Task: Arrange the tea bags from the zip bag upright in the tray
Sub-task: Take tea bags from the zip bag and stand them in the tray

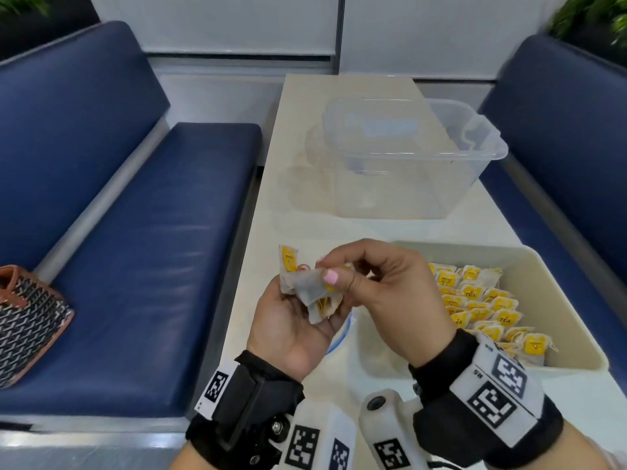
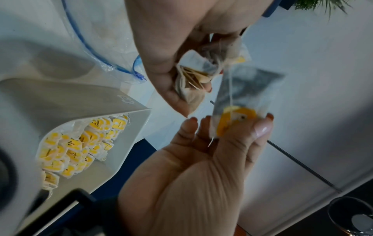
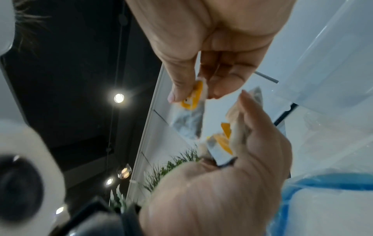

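Both hands meet above the table's near edge. My left hand, palm up, pinches a single tea bag by its yellow tag between thumb and fingers. My right hand grips a small bunch of tea bags, thumb pressed on top. A string runs from the bunch to the single bag. To the right the beige tray holds several rows of yellow-tagged tea bags standing upright. The clear zip bag with its blue seal lies on the table under my hands, next to the tray.
A clear plastic tub stands on the white table beyond the tray. Blue padded benches flank the table on both sides. A woven handbag sits on the left bench.
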The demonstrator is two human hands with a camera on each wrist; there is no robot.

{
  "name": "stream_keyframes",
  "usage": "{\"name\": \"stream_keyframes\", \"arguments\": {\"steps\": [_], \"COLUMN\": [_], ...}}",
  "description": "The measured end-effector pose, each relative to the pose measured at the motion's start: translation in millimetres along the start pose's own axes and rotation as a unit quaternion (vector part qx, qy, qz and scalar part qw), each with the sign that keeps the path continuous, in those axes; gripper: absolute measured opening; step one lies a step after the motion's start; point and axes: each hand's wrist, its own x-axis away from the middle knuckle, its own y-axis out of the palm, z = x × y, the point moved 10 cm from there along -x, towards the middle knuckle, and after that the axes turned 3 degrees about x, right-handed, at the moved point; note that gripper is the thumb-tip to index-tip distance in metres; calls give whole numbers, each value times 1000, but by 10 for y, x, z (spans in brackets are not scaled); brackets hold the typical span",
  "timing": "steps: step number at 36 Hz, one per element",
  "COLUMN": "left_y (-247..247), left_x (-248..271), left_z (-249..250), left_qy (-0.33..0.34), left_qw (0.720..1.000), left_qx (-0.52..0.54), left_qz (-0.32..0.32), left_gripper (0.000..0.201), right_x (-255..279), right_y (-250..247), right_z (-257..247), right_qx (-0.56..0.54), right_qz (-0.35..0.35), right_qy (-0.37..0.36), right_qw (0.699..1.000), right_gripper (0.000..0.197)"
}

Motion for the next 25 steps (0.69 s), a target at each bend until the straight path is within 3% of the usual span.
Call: {"name": "stream_keyframes", "arguments": {"steps": [4,5,9,19,25], "left_y": [-35,-61,-42,119,221], "left_x": [-34,-39,18,93,37], "left_z": [-37,-49,-60,-123,-221], "left_qy": [-22,-27,-28,-26,-30], "left_qw": [1000,1000,999,988,977], "left_qx": [3,-2,-30,-154,-208], "left_qz": [2,10,5,-17,-34], "left_gripper": [47,47,14,27,36], "right_x": [-55,-69,-124,-301,-381], "right_y": [-171,-209,-317,-516,-599], "right_z": [62,77,96,-12,-104], "right_qx": [-38,-35,-15,155,173], "right_qz": [39,44,44,14,-40], "right_qy": [43,48,57,24,29], "right_qw": [998,997,997,988,984], "right_gripper": [24,23,20,24,20]}}
